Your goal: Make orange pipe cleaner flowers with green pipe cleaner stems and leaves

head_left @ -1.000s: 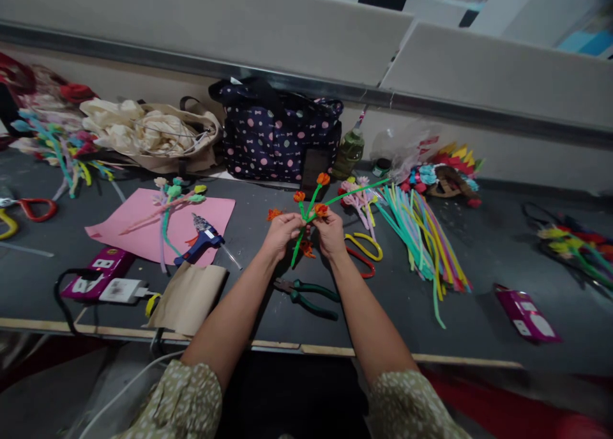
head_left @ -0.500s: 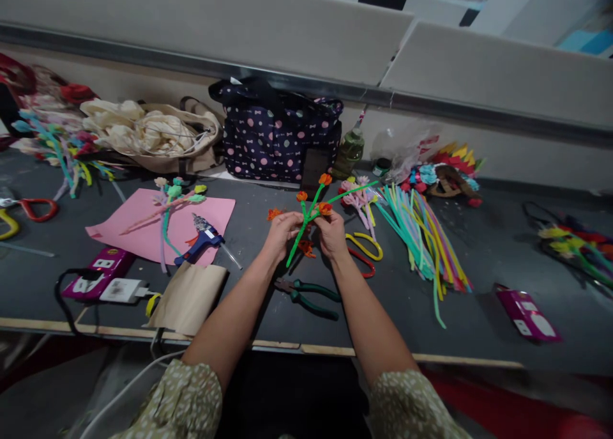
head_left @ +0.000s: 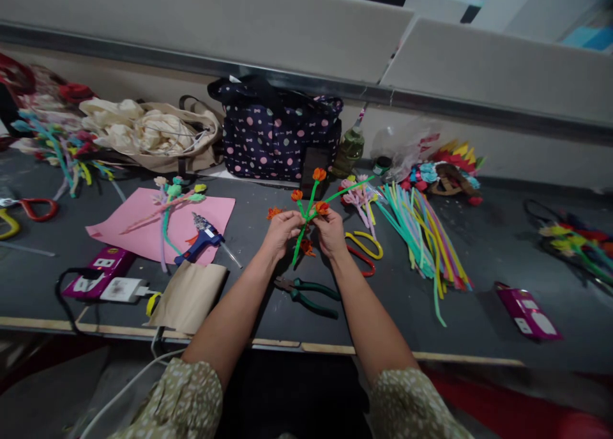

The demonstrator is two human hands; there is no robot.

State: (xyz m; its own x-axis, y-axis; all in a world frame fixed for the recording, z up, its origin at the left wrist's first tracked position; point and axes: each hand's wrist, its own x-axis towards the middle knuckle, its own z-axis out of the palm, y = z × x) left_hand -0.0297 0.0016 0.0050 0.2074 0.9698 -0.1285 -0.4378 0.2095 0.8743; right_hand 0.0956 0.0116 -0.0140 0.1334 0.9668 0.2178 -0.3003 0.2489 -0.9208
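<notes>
Between my two hands is a branching pipe-cleaner flower stem (head_left: 299,242), bright green with orange blooms at its tips. My left hand (head_left: 283,229) pinches it from the left side, near where the branches meet. From the right, my right hand (head_left: 330,232) grips it just below an orange bloom (head_left: 322,207). One loose green end slants up to the right. More orange pipe-cleaner pieces (head_left: 307,247) lie on the table behind the stem. Green-handled pliers (head_left: 311,295) rest on the table below my hands.
Scissors (head_left: 366,246) and a bundle of colored pipe cleaners (head_left: 426,234) lie to the right. On the left are a blue glue gun (head_left: 204,236), pink paper (head_left: 143,215), brown paper (head_left: 191,297) and a purple power strip (head_left: 100,274). A dark patterned bag (head_left: 282,132) stands behind.
The flower stem has turned slightly in my fingers: its upper blooms shifted left and its lower end moved right, more upright. Both hands stay nearly in place.
</notes>
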